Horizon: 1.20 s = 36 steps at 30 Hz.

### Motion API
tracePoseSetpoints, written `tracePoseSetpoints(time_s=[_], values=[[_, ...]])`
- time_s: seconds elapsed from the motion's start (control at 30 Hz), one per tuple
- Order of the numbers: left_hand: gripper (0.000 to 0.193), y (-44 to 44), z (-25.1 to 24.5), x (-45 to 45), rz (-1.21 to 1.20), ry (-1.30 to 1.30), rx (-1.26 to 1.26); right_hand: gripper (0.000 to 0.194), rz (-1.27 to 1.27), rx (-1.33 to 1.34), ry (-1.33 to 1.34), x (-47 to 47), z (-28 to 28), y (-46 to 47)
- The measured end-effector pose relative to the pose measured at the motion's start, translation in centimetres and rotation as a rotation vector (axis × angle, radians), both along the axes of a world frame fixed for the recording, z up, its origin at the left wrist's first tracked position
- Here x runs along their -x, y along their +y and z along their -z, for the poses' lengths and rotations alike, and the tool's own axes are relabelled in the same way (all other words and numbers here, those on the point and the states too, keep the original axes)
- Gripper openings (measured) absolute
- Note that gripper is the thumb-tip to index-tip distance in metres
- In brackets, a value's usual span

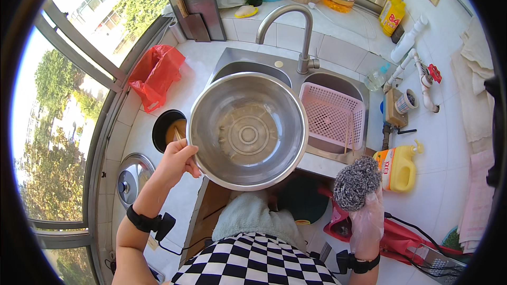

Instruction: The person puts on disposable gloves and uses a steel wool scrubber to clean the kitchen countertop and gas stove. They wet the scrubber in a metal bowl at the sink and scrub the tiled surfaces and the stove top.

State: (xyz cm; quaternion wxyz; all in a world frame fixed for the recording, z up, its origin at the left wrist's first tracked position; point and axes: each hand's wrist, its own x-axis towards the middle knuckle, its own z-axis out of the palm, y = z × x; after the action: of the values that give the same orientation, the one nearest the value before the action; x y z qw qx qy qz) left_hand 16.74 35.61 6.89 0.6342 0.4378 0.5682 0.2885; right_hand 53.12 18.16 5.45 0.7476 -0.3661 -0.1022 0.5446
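Note:
My left hand (181, 161) is bare and grips the left rim of a large stainless steel bowl (247, 136). The bowl is held over the front edge of the sink, covering much of the left basin, and its inside looks wet. In my right hand (366, 209), which wears a clear plastic glove, is a steel wool scourer (357, 183). That hand is to the right of the bowl, apart from it, close to a yellow detergent bottle (400, 169).
A pink perforated basket (332, 116) sits in the right basin under the faucet (307, 35). On the left counter are a black pot (160, 126), a pot lid (134, 176) and a red plastic bag (152, 71). A cleaver (196, 27) leans against a cutting board (214, 12) behind.

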Motion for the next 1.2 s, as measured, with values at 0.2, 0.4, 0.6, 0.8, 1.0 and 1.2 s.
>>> tracePoseSetpoints(time_s=[0.2,0.4,0.6,0.8,1.0,1.2], values=[[0.017,1.5,9.1,-4.3,-0.084,-0.123,0.101,0.044,-0.4,-0.152,-0.647,3.7,1.0,13.5],[0.017,4.7,12.8,-6.6,-0.138,-0.19,0.088,0.05,-0.44,-0.189,-1.414,8.0,4.6,22.8],[0.018,8.2,14.4,-6.5,-0.205,-0.228,0.12,0.04,-0.348,0.083,-1.185,2.7,4.5,28.3],[0.018,9.6,13.4,-7.1,-0.222,-0.277,0.136,0.032,0.091,0.378,-1.317,-6.0,6.2,36.1],[0.019,10.6,12.0,-8.2,-0.26,-0.271,0.161,0.04,-0.007,0.585,-1.899,-10.2,10.5,43.3],[0.016,11.9,11.4,-9.4,-0.293,-0.292,0.208,0.047,-0.206,0.538,-1.847,-11.4,16.3,50.1]])
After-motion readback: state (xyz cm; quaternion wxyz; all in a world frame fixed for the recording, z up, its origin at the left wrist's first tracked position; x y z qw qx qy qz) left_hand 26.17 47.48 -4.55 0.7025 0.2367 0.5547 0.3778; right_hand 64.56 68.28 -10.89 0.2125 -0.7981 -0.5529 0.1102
